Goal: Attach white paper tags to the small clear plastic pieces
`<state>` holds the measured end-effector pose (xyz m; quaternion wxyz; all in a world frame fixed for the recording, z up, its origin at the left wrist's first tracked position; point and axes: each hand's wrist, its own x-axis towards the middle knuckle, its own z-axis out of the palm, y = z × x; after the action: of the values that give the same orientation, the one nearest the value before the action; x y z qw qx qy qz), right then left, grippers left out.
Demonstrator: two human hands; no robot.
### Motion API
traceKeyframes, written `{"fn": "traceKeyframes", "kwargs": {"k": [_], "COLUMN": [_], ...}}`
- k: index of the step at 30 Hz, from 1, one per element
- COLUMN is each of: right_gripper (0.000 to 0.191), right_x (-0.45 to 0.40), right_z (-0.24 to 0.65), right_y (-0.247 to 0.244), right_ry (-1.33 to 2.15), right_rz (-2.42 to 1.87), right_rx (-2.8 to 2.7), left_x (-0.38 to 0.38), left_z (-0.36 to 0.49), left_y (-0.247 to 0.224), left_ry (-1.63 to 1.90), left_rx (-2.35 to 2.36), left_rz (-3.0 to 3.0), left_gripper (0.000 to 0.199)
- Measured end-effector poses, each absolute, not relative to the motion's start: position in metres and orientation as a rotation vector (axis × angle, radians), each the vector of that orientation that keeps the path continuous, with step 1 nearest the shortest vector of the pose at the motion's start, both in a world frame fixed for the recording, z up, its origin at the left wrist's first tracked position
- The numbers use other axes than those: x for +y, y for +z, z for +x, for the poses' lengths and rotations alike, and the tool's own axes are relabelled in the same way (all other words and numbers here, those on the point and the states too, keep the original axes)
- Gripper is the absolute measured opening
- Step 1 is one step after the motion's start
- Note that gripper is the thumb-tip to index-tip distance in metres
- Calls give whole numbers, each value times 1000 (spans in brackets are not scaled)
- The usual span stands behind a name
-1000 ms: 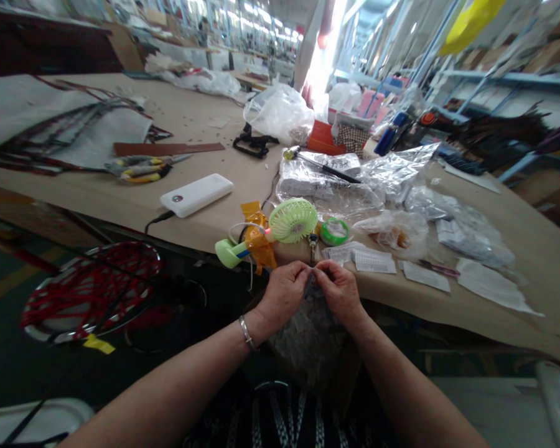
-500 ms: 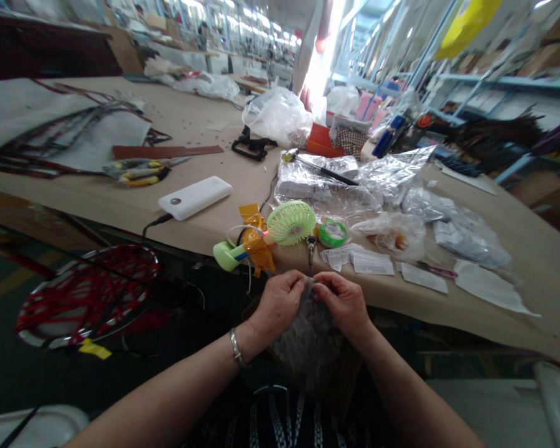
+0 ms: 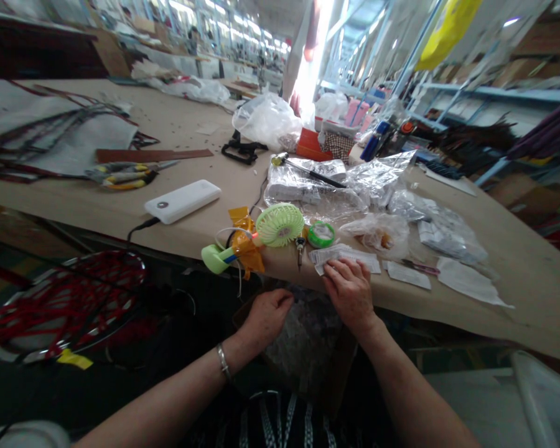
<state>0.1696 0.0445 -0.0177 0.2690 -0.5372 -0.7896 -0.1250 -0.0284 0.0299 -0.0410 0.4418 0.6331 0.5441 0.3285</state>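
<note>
My left hand (image 3: 267, 316) hovers just off the table's front edge, thumb and fingertips pinched together; whatever sits between them is too small or hidden to make out. My right hand (image 3: 351, 291) reaches onto the table edge, fingers stretched over a small stack of white printed paper slips (image 3: 369, 260) and touching it. Below and between both hands, a dim heap of clear plastic (image 3: 303, 342) lies in what looks like a box. A screwdriver-like tool with a metal tip (image 3: 300, 250) lies beyond the hands, beside a green tape roll (image 3: 321, 234).
A green handheld fan (image 3: 280, 224) is fixed with orange tape (image 3: 251, 252) at the table edge. Left of it lie a white power bank (image 3: 183, 201) and yellow-handled pliers (image 3: 128, 176). Plastic-wrapped packs (image 3: 303, 180) sit behind. At lower left is a red-corded round seat (image 3: 70, 305).
My hands have come apart from their shared pinch over the clear plastic. The right one has gone forward onto the paper slips; the left stays low, fingers still pinched. The view has shifted slightly.
</note>
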Motion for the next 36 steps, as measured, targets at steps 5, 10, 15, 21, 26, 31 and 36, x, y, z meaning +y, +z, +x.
{"fn": "traceKeyframes", "kwargs": {"k": [5,10,15,21,26,31,36], "right_gripper": [14,14,18,36,37,22,17], "right_x": [44,21,-9,8,26,26,28], "right_z": [173,165,157,191,217,224,230], "right_y": [-12,-10,-11,-11,-21,-25,-26], "right_ry": [-264,-134,-46,-229,-438,-437,-268], "right_rz": [-1310,-1039,-932,-1353,-1655,-1617,-1522], "right_rx": [-2033,-2075,-2190,-2009,-2045,-2027,-1904], "left_x": [27,26,26,18,12,12,12], "left_z": [-14,2,14,16,17,18,20], "left_y": [-31,-10,-2,-2,-7,-12,-6], "left_ry": [781,724,791,711,671,683,668], "left_rx": [1169,733,625,841,877,893,918], "left_rz": [1160,482,371,530,605,615,597], "left_gripper": [18,24,5,11,16,19,15]}}
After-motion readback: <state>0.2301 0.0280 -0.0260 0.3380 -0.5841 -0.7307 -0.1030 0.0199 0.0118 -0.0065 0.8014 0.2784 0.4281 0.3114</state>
